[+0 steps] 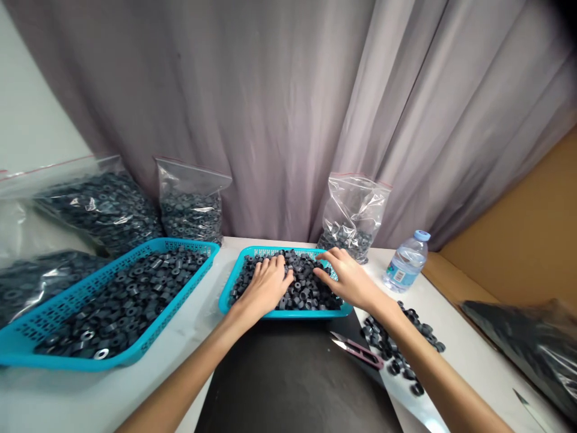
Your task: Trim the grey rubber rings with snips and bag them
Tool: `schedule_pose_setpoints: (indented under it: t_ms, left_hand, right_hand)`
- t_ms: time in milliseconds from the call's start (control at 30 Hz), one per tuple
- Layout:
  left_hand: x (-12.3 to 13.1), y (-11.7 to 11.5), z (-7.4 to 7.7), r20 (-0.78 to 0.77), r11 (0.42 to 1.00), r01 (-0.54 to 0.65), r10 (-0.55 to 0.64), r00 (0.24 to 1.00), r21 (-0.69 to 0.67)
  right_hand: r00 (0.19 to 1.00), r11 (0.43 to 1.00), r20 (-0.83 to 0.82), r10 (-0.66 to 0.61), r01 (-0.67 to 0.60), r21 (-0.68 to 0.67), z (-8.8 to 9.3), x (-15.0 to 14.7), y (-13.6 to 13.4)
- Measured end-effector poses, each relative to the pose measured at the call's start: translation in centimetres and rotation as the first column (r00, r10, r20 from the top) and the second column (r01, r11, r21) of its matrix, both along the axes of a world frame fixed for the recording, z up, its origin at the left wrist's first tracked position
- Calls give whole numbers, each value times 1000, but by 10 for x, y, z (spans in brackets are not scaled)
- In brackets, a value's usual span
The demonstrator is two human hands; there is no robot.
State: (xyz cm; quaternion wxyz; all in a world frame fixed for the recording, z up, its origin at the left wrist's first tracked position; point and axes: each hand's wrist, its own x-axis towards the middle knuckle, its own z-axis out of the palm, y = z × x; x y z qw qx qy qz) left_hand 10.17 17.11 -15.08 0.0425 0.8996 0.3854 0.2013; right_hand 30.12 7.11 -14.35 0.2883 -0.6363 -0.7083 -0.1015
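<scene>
A blue plastic basket (288, 314) in the middle holds a heap of small dark grey ring-shaped parts (303, 291). My left hand (269, 281) rests on the left part of the heap, fingers spread and fingertips among the rings. Over the basket's right side is my right hand (346, 276), its fingers curved and apart, with the thumb pointing at the heap. No part shows gripped in either hand, though the left fingertips are partly hidden among the rings.
A larger blue basket (135, 352) of similar parts stands left. Clear bags (192, 207) of parts line the back, one bag (349, 222) behind the right hand. A water bottle (408, 261), loose rings (383, 337) and thread snips (358, 350) on a black mat (293, 379) are rightward.
</scene>
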Motion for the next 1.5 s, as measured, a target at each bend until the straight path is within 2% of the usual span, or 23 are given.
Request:
schedule_pose_setpoints:
  t_ms: [100,233,433,600,933,1133,1267,1500]
  left_hand:
    - [1,7,4,89,999,-25,28,996,-38]
    - [-1,14,13,209,997,-2,18,978,-79]
    - [1,16,24,378,995,22,16,926,-97]
    - [2,19,26,467,996,11,33,883,-92]
    - [2,22,31,558,994,-44,93,825,-101]
    - [3,23,26,573,988,-91,145,806,-122]
    - [2,24,27,586,986,-104,160,794,-129]
    - [5,24,27,598,980,-91,181,781,-178]
  right_hand:
    - [999,997,-22,45,-46,-57,-4,-8,0]
    - [995,993,-53,80,-85,-82,-17,-11,7]
    - [992,992,-86,96,-103,-77,-27,-12,15]
    - [990,993,-89,105,-110,-51,-29,-11,18]
    - [980,991,-146,133,-131,23,-24,-8,16]
    - [975,995,-209,80,-66,74,-23,-3,19]
    - [973,998,-219,66,-59,36,-28,-4,17]
    - [970,989,-208,129,-141,-45,-37,-9,15]
